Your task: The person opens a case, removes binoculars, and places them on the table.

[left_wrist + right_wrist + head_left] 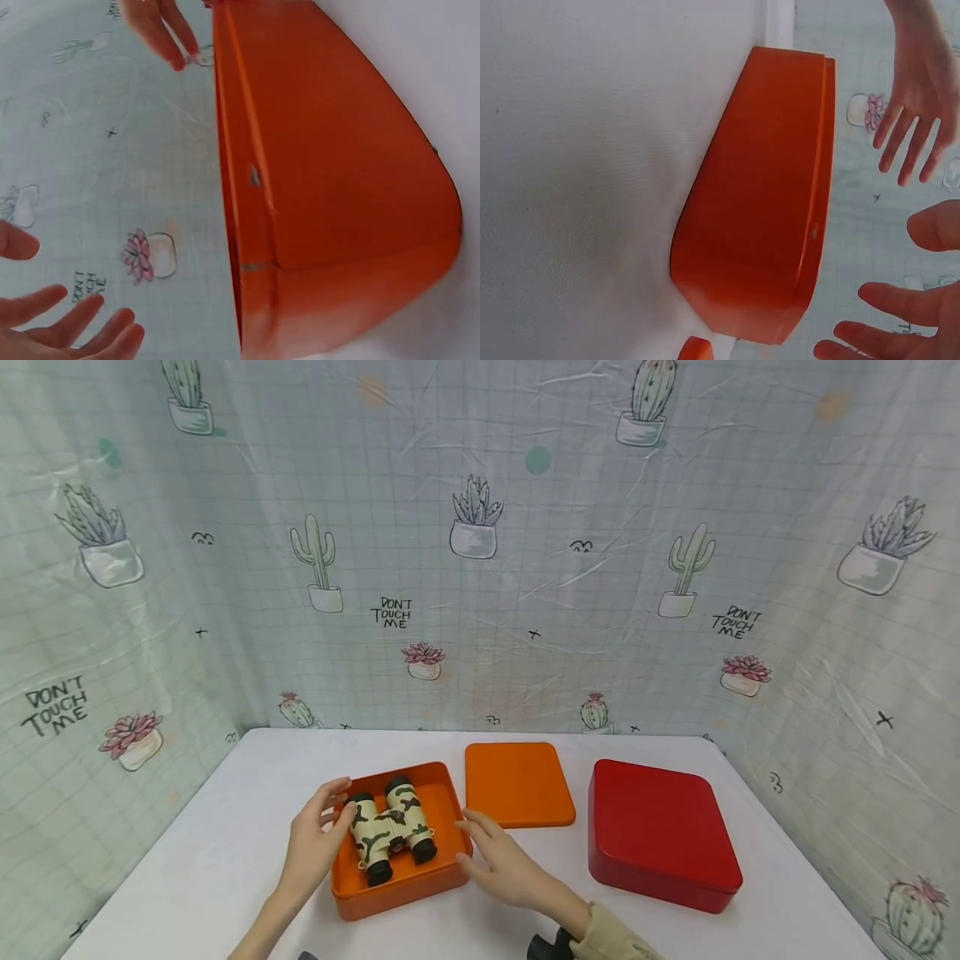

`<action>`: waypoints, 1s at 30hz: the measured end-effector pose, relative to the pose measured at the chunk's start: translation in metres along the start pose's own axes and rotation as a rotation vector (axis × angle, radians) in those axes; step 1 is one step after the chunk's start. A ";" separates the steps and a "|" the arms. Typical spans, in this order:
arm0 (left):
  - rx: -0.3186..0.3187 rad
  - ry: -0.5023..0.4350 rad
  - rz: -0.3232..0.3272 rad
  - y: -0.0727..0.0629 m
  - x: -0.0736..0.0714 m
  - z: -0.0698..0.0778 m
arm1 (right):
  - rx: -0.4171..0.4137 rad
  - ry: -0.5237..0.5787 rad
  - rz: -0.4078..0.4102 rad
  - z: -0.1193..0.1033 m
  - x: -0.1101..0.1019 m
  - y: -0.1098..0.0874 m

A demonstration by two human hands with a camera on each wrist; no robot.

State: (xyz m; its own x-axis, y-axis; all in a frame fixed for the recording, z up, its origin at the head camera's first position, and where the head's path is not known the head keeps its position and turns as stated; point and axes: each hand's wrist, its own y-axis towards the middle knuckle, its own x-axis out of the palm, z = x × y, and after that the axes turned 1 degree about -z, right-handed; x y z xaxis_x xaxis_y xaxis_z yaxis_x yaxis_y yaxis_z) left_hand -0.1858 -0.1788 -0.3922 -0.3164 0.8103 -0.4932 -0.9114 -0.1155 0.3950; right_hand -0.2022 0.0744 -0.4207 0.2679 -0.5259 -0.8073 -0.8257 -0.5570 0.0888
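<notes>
Head view, lower centre: camouflage binoculars [395, 829] lie inside an orange box [405, 893], flanked by the left hand [311, 842] and right hand [510, 870], fingers spread, though contact is hard to judge. Steadying the box evenly from both sides seems wisest.

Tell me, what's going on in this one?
A person has the left hand and right hand on either side of an open orange box, neither hand gripping anything. Camouflage binoculars lie inside the box. A flat orange lid rests beside it on the white table, and a red box stands farther right.
</notes>
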 end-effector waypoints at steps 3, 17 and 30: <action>0.062 0.070 -0.009 0.003 0.003 -0.008 | -0.012 -0.054 -0.007 -0.001 0.004 0.002; 0.165 0.409 -0.179 0.013 0.013 -0.032 | -0.021 -0.253 -0.075 0.000 0.019 0.009; 0.364 0.669 -0.229 0.018 0.024 -0.051 | -0.029 -0.354 -0.108 0.004 0.028 0.011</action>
State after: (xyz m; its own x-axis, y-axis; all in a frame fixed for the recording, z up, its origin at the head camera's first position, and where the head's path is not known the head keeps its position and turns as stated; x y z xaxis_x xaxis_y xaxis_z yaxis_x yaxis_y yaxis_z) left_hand -0.2227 -0.1907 -0.4362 -0.3279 0.2607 -0.9080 -0.8662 0.3008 0.3991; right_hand -0.2061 0.0559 -0.4450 0.1600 -0.2112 -0.9643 -0.7863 -0.6178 0.0049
